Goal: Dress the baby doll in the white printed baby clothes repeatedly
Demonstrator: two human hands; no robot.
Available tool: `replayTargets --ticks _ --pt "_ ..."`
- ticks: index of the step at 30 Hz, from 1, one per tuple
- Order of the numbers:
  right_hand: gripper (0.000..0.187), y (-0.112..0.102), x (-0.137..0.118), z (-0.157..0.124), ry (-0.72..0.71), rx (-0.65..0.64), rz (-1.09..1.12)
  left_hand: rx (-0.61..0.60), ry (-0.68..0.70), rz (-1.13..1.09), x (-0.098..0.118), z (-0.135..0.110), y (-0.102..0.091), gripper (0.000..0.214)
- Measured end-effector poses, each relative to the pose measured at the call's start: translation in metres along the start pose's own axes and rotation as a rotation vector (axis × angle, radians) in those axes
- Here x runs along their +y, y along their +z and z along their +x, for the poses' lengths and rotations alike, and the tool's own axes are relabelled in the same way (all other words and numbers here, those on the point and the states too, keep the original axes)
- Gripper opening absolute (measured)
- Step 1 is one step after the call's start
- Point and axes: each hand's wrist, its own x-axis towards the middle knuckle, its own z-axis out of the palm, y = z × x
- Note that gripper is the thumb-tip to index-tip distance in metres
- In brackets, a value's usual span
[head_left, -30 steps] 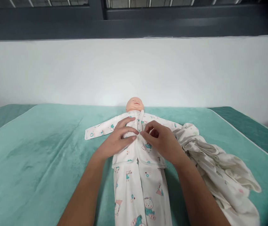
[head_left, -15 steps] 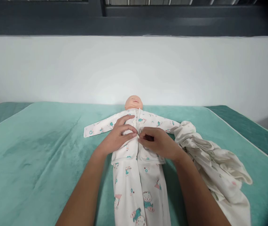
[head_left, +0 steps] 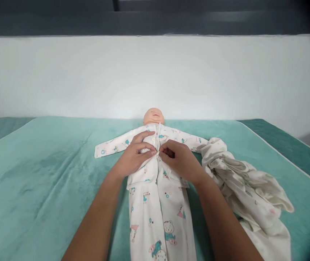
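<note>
A baby doll (head_left: pixel 154 116) lies on its back in a white printed baby jacket (head_left: pixel 144 170) and matching trousers (head_left: pixel 161 217). Both my hands meet at the middle of the chest. My left hand (head_left: pixel 137 152) pinches the jacket's front edge with thumb and index finger, the other fingers resting on the cloth. Opposite it, my right hand (head_left: pixel 180 159) is curled, thumb and forefinger pinching the other front edge. Between the fingertips shows a small white fastening (head_left: pixel 157 154), too small to make out clearly. The jacket's lower front flaps lie over the trouser waist.
A crumpled white printed cloth (head_left: pixel 247 185) lies to the right, touching the doll's sleeve end. Green plush bedding (head_left: pixel 48 174) spreads underneath, with a darker green strip (head_left: pixel 285 145) at the right. A white wall (head_left: pixel 155 76) stands just behind the doll's head.
The view has tipped slightly down. Both hands stay at the same spot on the chest, with the right fingertips shifted a little, and the small white fastening between them shows more.
</note>
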Motion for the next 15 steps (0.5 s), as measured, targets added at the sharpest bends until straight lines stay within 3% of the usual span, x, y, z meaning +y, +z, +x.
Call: replayTargets --ticks 3,7,9,11,15 --pt "0.009 0.006 0.001 0.002 0.031 0.105 0.003 -0.013 0.010 -0.022 0.002 0.000 0.000 0.017" --pt "0.010 -0.002 0.011 0.002 0.252 0.079 0.143 0.099 -0.039 -0.196 0.003 0.000 -0.004 0.017" --pt "0.013 -0.013 0.025 0.001 0.365 0.088 0.093 0.284 -0.102 -0.352 -0.002 0.000 -0.008 0.017" --pt "0.016 -0.024 0.043 0.000 0.468 0.065 -0.113 0.567 -0.198 -0.500 -0.013 0.001 -0.015 0.018" --pt "0.016 -0.042 0.077 -0.006 0.671 -0.124 -0.498 1.145 -0.348 -0.712 -0.042 -0.001 -0.034 0.016"
